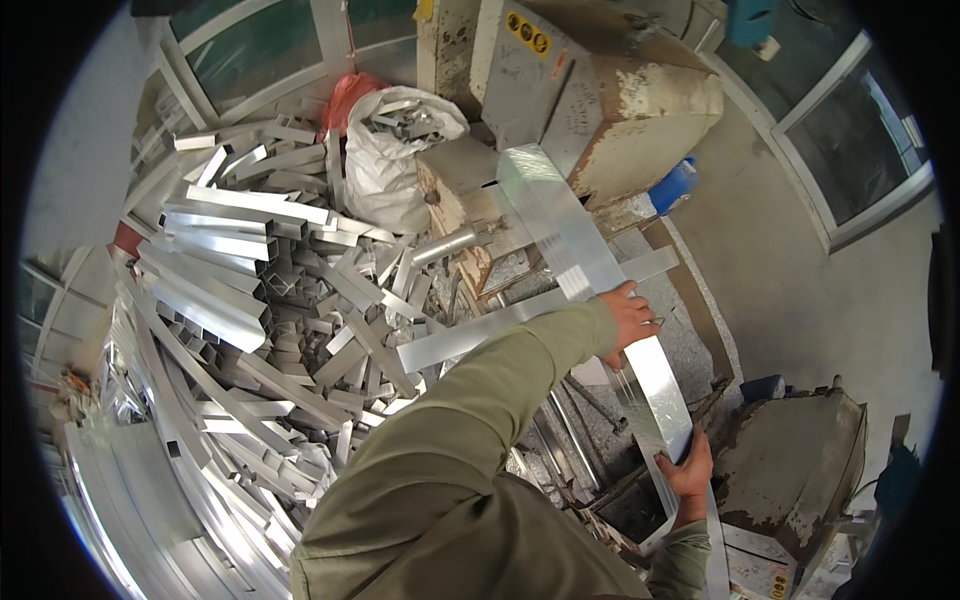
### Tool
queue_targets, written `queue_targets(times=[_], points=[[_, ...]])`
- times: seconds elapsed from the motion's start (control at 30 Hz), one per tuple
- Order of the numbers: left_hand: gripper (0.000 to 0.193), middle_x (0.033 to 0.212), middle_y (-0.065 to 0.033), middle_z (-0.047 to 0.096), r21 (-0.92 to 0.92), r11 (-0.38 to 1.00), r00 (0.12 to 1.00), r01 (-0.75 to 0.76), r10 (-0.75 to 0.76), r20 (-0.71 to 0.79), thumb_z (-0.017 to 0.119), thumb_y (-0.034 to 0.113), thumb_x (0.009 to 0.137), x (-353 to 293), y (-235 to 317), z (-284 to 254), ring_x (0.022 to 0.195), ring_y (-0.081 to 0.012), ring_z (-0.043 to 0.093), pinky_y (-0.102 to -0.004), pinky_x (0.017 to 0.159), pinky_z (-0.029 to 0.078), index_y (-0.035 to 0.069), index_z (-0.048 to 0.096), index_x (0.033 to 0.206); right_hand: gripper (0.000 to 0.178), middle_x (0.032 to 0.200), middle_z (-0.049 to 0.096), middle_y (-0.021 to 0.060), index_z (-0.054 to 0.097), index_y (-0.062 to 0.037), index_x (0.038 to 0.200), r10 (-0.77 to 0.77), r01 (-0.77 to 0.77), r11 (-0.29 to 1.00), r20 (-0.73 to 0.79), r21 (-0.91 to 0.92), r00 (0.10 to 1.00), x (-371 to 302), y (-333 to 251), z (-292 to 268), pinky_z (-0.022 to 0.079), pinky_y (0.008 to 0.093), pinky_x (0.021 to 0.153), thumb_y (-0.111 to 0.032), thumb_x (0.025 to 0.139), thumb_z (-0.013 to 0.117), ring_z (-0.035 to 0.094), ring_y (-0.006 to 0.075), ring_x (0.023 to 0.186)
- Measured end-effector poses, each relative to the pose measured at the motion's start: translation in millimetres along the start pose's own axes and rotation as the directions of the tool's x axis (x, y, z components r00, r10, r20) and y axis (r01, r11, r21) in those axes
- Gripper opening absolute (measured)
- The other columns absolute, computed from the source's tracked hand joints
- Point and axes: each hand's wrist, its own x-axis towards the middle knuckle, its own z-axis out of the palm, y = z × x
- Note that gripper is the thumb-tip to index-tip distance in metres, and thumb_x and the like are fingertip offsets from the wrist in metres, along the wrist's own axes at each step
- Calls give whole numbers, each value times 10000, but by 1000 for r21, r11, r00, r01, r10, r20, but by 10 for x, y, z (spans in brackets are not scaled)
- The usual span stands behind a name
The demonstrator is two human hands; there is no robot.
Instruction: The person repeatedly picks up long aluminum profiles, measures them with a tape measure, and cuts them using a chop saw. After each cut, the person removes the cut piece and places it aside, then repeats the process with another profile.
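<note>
Nearest, the right hand (690, 472) grips the bar (570, 230) along its edge, thumb spread from the fingers. Farther up, the left hand (630, 320) lies across it, fingers curled over the right side. The bar slants over the strip (450, 342), its far end beside the machine (650, 110). Judged step: guiding the bar by hand. The next move likely calls for both hands shifting together, grip even. Beyond stands a sack (385, 180).

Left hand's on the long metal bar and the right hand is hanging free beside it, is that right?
Not quite: the head view shows the right hand on the long metal bar too, not free. The left hand is on it, as you said.
</note>
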Motion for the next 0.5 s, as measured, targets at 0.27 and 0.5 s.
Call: queue_targets(times=[0.27,0.5], points=[[1086,1518,-82,642,-37,999,999,0,-2,-46,966,608,668,-96,-75,62,1471,-262,541,-634,1318,246,141,591,1574,1097,1427,614,350,477,98,1550,-40,44,998,89,-43,995,2,125,73,506,564,1117,-386,695,966,614,555,1292],[1061,1557,-80,625,-36,999,1000,11,-11,6,958,587,701,-104,-98,-4,1509,-277,513,-635,1325,244,141,580,1587,1137,1392,599,339,425,108,1577,-69,83,990,119,-116,991,47,74,72,508,557,1092,-445,730,944,602,554,1262]])
